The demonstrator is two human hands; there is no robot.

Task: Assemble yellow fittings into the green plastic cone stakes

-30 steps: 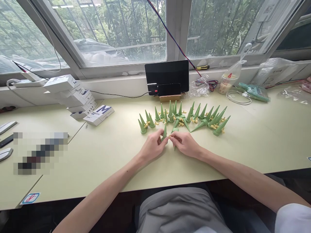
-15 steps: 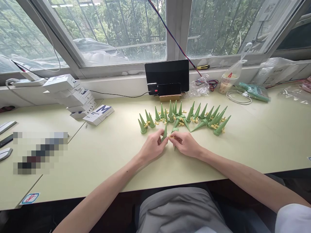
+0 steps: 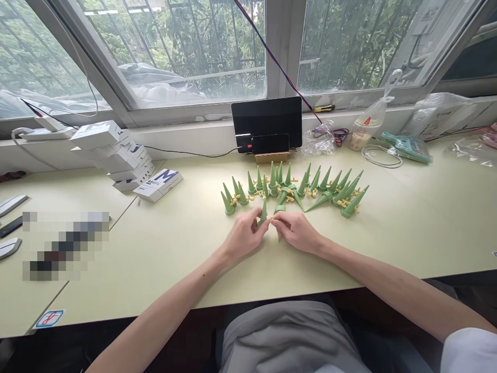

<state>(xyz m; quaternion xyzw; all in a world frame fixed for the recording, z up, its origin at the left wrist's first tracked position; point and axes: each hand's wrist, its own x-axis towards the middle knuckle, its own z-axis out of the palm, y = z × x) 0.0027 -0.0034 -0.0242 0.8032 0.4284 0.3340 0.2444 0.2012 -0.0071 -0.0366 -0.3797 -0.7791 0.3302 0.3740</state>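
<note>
My left hand (image 3: 244,231) is closed around a green plant-watering spike (image 3: 264,211), its point upward. My right hand (image 3: 298,229) pinches a small yellow valve (image 3: 271,220) against the side of that spike, mostly covered by the fingertips. The two hands nearly meet there. Partly hidden by the right hand lies another green spike (image 3: 280,208), its cap end showing beyond the fingers. Just past my hands stands a cluster of several green spikes (image 3: 273,181) with yellow valves on their sides. A few of them lie tilted, such as the spike at the right (image 3: 354,203).
A tablet (image 3: 267,116) leans at the back behind a phone (image 3: 271,142) on a cardboard stand. White boxes (image 3: 126,158) are stacked on the left, with one box (image 3: 159,185) in front. To the back right are a bagged cup (image 3: 365,129) and a teal pouch (image 3: 407,147).
My right fingertips have shifted slightly, and less of the yellow valve shows between them. My left hand holds the spike in the same place.
</note>
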